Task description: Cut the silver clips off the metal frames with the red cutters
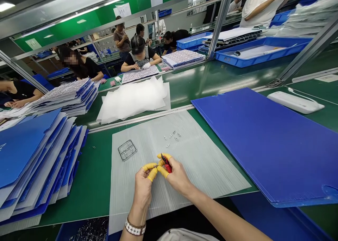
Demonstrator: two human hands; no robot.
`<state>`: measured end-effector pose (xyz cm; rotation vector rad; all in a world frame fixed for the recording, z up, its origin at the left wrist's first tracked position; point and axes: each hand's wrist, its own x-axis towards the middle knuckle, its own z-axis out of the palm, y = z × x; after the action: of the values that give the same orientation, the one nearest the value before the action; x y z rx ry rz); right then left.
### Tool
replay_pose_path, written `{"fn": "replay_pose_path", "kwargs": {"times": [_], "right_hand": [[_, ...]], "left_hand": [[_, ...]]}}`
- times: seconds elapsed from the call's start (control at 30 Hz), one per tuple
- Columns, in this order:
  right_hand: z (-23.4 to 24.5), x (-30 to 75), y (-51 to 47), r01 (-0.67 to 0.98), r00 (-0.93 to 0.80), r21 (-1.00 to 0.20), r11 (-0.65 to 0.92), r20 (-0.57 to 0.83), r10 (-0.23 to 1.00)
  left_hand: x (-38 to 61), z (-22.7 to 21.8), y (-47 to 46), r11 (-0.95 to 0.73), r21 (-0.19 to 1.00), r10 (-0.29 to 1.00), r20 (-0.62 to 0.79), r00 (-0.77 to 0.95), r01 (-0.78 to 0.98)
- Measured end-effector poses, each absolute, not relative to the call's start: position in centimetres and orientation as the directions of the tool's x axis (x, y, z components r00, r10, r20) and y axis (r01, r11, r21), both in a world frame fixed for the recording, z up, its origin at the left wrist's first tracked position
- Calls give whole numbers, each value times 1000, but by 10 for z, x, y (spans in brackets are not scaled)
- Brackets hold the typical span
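My left hand [144, 181], with yellow finger cots, pinches a tiny metal part [155, 166] between thumb and forefinger. My right hand [176, 174], also in yellow cots, is closed round small red-handled cutters [166, 163] whose tip meets that part. Both hands hover over a translucent ribbed sheet [206, 163] on the green bench. An empty metal frame [127, 150] lies on the sheet to the left. Several small cut metal pieces [172, 136] lie just beyond the hands.
A big blue corrugated board [269, 142] lies to the right, a stack of blue and white boards [31, 160] to the left. White foam sheets [134, 98] and a white device [294, 102] lie beyond. Other people work across the green conveyor [211, 80].
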<state>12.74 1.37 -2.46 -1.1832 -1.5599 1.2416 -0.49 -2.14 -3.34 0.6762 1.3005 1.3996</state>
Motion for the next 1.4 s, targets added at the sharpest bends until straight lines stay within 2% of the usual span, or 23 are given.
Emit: {"fn": "replay_pose_path", "kwargs": {"times": [0.1, 0.23, 0.33, 0.47, 0.63, 0.9, 1.4], "right_hand": [[-18, 141, 16, 361, -349, -907, 216, 83, 933], [-7, 164, 24, 610, -513, -673, 417, 65, 856], [1, 175, 28, 683, -560, -547, 485, 35, 828], [10, 179, 27, 715, -592, -454, 532, 12, 806], [14, 180, 26, 722, -602, -416, 552, 16, 799], [16, 179, 25, 713, -605, -421, 560, 34, 796], [13, 178, 25, 723, -618, -395, 567, -1, 786]], "left_hand": [[-7, -32, -24, 143, 940, 930, -235, -284, -308], [-8, -29, -25, 138, 947, 931, -224, -289, -289], [-8, -28, -26, 121, 959, 945, -190, -267, -255], [-9, -29, -27, 98, 983, 962, -132, -238, -152], [-11, -29, -27, 53, 999, 974, -54, -222, -13], [-10, -24, -26, -41, 990, 979, 67, -193, 135], [-13, -24, -27, -97, 976, 977, 130, -168, 193]]}}
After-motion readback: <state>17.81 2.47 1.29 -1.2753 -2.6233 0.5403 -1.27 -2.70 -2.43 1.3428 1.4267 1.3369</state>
